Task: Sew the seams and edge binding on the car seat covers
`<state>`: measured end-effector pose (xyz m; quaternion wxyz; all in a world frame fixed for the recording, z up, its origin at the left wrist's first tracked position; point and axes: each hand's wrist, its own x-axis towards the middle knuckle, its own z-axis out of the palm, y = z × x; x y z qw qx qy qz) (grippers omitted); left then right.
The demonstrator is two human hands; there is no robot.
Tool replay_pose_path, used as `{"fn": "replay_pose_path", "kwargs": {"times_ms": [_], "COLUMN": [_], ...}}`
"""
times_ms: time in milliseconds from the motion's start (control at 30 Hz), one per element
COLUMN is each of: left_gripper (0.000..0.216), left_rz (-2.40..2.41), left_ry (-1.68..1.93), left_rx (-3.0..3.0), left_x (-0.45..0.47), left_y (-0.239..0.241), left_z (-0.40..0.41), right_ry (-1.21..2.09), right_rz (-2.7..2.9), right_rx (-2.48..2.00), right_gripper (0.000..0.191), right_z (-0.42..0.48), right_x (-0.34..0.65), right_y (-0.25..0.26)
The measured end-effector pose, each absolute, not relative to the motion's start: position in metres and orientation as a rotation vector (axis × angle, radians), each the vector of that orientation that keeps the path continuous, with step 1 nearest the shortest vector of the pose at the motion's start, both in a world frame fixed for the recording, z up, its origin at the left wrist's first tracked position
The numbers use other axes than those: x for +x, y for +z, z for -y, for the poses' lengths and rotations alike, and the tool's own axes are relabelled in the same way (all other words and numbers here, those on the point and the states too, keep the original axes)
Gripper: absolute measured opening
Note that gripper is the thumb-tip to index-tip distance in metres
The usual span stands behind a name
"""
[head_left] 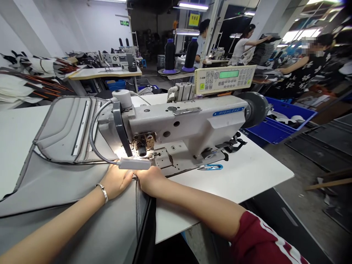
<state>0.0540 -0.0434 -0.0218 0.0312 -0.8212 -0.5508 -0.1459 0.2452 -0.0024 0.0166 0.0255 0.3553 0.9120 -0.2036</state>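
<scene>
A large grey seat cover (88, 223) with black piped seams lies over the left of the table and hangs off its front. Its edge runs under the head of a white sewing machine (189, 121). My left hand (117, 179) is on the cover beside the needle area, thumb pressed to the edge, its fingertips partly behind the lamp. Right beside it, my right hand (151, 179) is closed on the cover's edge, fingers curled. A lit lamp (134, 163) on a bendable metal neck hides the fingertips and the stitching spot.
Blue thread snips (211, 167) lie on the white table (242, 179), right of the machine bed. A control panel (225, 79) and black thread cones (169, 57) stand behind. A blue crate (288, 121) is at the right. Several people work farther back.
</scene>
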Motion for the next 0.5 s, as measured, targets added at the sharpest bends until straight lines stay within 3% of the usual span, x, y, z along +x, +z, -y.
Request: {"fn": "replay_pose_path", "kwargs": {"times_ms": [200,500], "left_gripper": [0.042,0.049], "left_rz": [1.681,1.697], "left_ry": [-0.549,-0.412], "left_rx": [-2.596,-2.493], "left_x": [0.046,0.053], "left_y": [-0.01,-0.011], "left_z": [0.028,0.036], "right_ry": [-0.642,-0.625], "right_rz": [-2.848,-2.845], "right_rx": [1.19,1.149], "right_gripper": [0.039,0.035], "right_z": [0.002,0.006], "right_x": [0.241,0.243], "right_y": [0.022,0.019]}}
